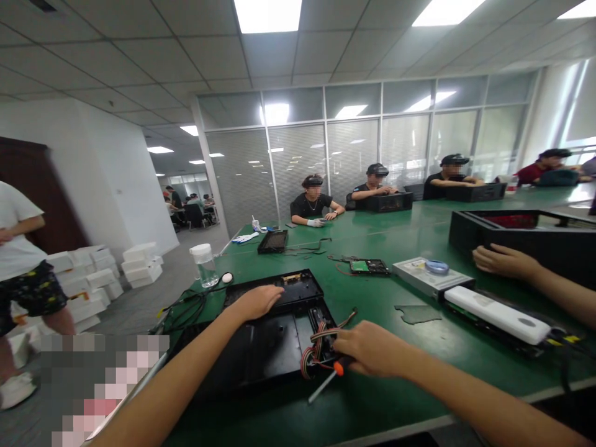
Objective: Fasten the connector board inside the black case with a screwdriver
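A black opened computer case [274,335] lies flat on the green table [400,236] in front of me. My left hand [256,301] rests palm down on its far part, fingers stretched out. My right hand [372,349] is closed around a screwdriver [326,382] with an orange and black handle, its shaft pointing down-left. The hand sits right beside a bundle of striped ribbon cable [319,347] at the case's right edge.
A co-worker's hand [503,261] rests near a black case [521,239] at right. An optical drive [431,276], a white long unit [496,315], a circuit board [367,267], a plastic jar [205,264] and cables [186,304] lie about. Several people sit opposite; white boxes [93,276] are stacked left.
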Action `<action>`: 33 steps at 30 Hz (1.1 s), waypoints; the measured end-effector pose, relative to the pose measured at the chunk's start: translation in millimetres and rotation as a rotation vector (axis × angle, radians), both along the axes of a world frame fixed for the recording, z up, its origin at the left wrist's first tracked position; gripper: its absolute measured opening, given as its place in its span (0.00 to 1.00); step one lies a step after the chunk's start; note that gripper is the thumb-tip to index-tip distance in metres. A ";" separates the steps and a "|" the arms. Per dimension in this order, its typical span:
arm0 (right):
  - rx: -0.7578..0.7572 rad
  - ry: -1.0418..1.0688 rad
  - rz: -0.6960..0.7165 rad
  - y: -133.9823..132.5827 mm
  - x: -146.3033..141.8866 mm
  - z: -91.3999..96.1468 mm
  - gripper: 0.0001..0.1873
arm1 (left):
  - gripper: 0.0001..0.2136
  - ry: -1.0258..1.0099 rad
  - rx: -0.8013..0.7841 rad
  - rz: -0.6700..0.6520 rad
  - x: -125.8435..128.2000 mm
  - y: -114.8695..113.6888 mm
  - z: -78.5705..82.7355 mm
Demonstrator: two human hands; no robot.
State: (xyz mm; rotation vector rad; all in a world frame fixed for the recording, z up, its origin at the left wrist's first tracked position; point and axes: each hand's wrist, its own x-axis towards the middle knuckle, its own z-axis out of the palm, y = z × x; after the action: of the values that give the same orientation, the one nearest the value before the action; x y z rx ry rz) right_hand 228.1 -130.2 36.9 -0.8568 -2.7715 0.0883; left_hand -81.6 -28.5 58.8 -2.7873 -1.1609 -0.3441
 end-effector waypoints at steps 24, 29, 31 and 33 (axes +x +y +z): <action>0.036 0.257 -0.156 80.1 -2.8 -36.6 0.08 | 0.08 0.183 -0.018 -0.044 4.2 -71.2 64.1; 0.078 0.269 -0.033 118.1 -7.1 -46.6 0.25 | 0.05 0.234 -0.082 -0.035 2.3 -124.3 44.4; 0.090 0.228 0.024 120.4 3.9 -50.0 0.33 | 0.04 0.244 -0.107 -0.032 1.8 -134.8 33.7; 0.122 0.192 0.048 122.2 18.5 -50.8 0.35 | 0.03 0.254 -0.130 -0.023 3.5 -142.2 24.8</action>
State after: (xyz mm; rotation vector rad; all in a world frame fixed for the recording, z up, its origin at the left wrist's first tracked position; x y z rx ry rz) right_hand 246.7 -8.0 -13.9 -0.7113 -2.5885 0.0088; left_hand -78.2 -170.7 83.6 -2.8486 -1.1280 0.0870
